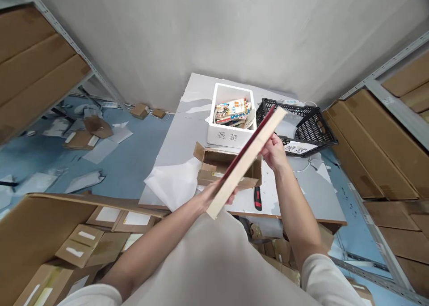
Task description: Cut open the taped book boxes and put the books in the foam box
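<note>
Above the worktop (182, 140), at the centre of my dial: I had a thick book (248, 163) with a dark red cover raised and tilted, its pale edge toward the camera, its length running from 7 to 1 o'clock.
Left hand (209, 195): I had it clasped round the lower end at 7 o'clock, fingers bent behind the book, fingertips showing past its right side.
Right hand (273, 153): at 2 o'clock, its thumb and fingers pinched the upper part of the book.
Cardboard box (208, 177): at 9 o'clock, flaps up, partly hidden by the book; I could not tell whether the two touched.
White foam box (221, 139): at 11 o'clock, handwriting on its front, a heap of printed books (234, 108) inside.
Black crate (317, 129): at 2 o'clock, beside the foam box.
Cutter (258, 199): black and red, it lay between 5 and 6 o'clock.
White wrapping (177, 180): between 8 and 9 o'clock, crumpled against the cardboard box.
Stacked cartons (368, 145): they filled the shelving at 3 o'clock.
</note>
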Motion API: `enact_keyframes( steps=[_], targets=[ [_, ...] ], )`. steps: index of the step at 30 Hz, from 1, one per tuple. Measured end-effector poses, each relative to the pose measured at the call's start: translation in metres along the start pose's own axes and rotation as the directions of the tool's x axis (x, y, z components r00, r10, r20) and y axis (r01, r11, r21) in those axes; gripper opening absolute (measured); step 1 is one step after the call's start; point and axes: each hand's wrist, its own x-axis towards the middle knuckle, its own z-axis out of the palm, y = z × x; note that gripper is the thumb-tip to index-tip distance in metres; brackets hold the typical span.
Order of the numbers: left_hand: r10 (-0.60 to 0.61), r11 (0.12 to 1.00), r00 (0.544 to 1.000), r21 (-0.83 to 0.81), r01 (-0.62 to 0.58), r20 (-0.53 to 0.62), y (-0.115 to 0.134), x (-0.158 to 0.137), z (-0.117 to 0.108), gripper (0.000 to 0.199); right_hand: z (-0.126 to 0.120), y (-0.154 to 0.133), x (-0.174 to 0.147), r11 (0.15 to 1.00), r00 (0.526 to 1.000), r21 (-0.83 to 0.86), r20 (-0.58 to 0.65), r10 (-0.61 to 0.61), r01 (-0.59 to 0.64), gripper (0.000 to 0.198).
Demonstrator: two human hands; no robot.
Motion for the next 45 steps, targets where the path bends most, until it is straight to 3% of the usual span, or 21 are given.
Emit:
enact_keyframes(
  steps=[4,6,8,11,13,15,18,21,25,29,32,34,37,40,42,45],
  targets=[
    [0.157,0.983,0.986,-0.086,-0.161,-0.056,0.018,-0.023,-0.005,0.073,-0.010,-0.001,0.002,0.997,0.997,-0.081,-0.075,0.007,-0.014,0.046],
    [0.234,0.972,0.965,-0.007,-0.237,-0.122,0.023,-0.033,-0.015,0.081,-0.010,-0.007,0.003,0.986,0.995,-0.159,-0.101,0.026,-0.042,0.040],
    [0.319,0.944,0.917,0.169,-0.284,-0.238,0.022,-0.038,-0.025,0.071,-0.008,-0.013,0.004,0.967,0.993,-0.250,-0.121,0.017,-0.047,0.038],
    [0.432,0.882,0.807,0.374,-0.286,-0.402,0.012,-0.036,-0.034,0.052,-0.006,-0.015,0.007,0.926,0.993,-0.377,-0.114,-0.017,-0.027,0.038],
    [0.472,0.864,0.756,0.407,-0.296,-0.453,0.006,-0.033,-0.036,0.050,-0.007,-0.013,0.006,0.913,0.996,-0.409,-0.091,-0.020,-0.019,0.040],
    [0.482,0.866,0.736,0.388,-0.317,-0.475,0.003,-0.031,-0.036,0.050,-0.011,-0.014,0.002,0.921,0.998,-0.389,-0.057,0.004,-0.026,0.042],
    [0.421,0.906,0.767,0.269,-0.327,-0.484,0.003,-0.033,-0.036,0.046,-0.020,-0.022,-0.008,0.954,0.993,-0.285,0.047,0.108,-0.091,0.050],
    [0.257,0.965,0.866,0.069,-0.252,-0.429,0.001,-0.031,-0.035,0.040,-0.024,-0.034,-0.017,0.980,0.987,-0.160,0.091,0.134,-0.118,0.062],
    [-0.036,0.985,0.964,-0.171,-0.010,-0.264,-0.010,-0.018,-0.026,0.030,-0.008,-0.033,-0.017,0.999,0.999,-0.047,0.043,0.019,-0.017,0.052],
    [-0.255,0.953,0.966,-0.177,0.244,-0.039,-0.021,-0.004,-0.014,0.031,0.006,-0.016,-0.016,0.999,0.990,0.025,0.137,0.043,-0.047,0.055],
    [-0.218,0.958,0.974,-0.175,0.226,0.067,-0.021,-0.007,-0.013,0.042,0.002,-0.007,-0.019,0.998,0.995,0.055,0.093,0.029,-0.034,0.048],
    [-0.137,0.969,0.989,-0.199,0.146,0.058,-0.017,-0.015,-0.019,0.058,-0.006,-0.006,-0.019,0.999,0.999,0.041,0.045,0.025,-0.026,0.045],
    [0.020,0.996,0.993,-0.087,-0.031,-0.118,-0.011,-0.029,-0.032,0.073,-0.017,-0.006,-0.018,0.999,0.999,0.000,-0.004,0.046,-0.046,0.043],
    [0.177,0.976,0.928,0.178,-0.123,-0.329,-0.013,-0.036,-0.044,0.058,-0.025,-0.001,-0.015,0.997,0.996,-0.022,-0.044,0.076,-0.077,0.042],
    [0.209,0.959,0.901,0.262,-0.111,-0.380,-0.018,-0.037,-0.047,0.052,-0.029,0.005,-0.015,0.993,0.992,-0.035,-0.061,0.113,-0.116,0.043],
    [0.213,0.955,0.902,0.276,-0.110,-0.376,-0.024,-0.036,-0.049,0.051,-0.033,0.013,-0.015,0.983,0.982,-0.045,-0.068,0.174,-0.177,0.044]
  ],
)
